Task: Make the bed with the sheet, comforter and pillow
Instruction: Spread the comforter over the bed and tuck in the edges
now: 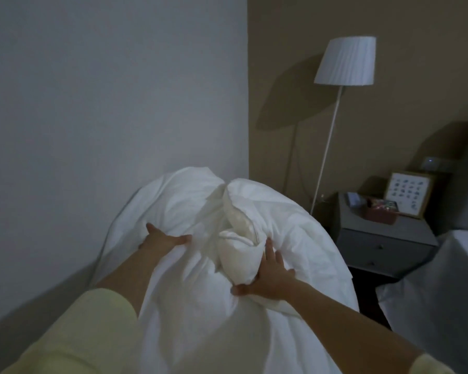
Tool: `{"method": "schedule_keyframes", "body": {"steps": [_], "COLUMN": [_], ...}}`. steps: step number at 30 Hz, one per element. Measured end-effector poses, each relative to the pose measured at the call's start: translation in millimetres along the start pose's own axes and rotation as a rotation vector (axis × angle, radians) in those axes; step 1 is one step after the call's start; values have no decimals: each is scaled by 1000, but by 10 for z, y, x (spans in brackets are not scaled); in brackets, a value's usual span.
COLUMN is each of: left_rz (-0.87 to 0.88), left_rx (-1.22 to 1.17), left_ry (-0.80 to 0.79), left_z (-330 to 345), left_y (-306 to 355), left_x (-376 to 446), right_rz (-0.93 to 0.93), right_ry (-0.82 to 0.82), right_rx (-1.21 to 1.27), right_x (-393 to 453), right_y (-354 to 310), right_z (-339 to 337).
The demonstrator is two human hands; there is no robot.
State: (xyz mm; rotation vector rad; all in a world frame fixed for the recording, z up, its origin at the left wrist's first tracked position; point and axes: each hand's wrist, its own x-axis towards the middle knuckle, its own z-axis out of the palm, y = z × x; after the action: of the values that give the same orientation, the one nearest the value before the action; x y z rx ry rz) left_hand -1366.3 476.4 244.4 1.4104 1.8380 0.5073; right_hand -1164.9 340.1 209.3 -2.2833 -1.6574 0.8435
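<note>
A white comforter (295, 236) lies bunched in a big mound in front of me, against the white wall. A cream pillow (239, 263) stands folded and half wrapped in its middle. My left hand (164, 238) lies flat on the comforter's left side, fingers spread, pressing the cloth. My right hand (270, 276) cups the pillow's lower right side, thumb under it and fingers up along it. The mattress and any sheet under the mound are hidden.
A white floor lamp (345, 63) stands to the right by the tan wall. Beside it is a grey nightstand (384, 238) with a framed picture (407, 194) and a small box of items. Another white-covered bed edge (443, 279) fills the right side.
</note>
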Motion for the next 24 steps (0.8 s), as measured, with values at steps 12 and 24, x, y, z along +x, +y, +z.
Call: {"method": "schedule_keyframes", "body": {"steps": [12,24], "left_rz": [556,922], "left_rx": [-244,184], "left_ry": [-422,-526], "left_z": [323,829], "left_y": [974,1140], "left_x": [-564,-1639], "right_rz": [-198,236], "right_ry": [142,798], "right_rx": [699,1095], "right_x": [-125,-717], "right_y": [-427,527], "right_z": [-51,-672]}}
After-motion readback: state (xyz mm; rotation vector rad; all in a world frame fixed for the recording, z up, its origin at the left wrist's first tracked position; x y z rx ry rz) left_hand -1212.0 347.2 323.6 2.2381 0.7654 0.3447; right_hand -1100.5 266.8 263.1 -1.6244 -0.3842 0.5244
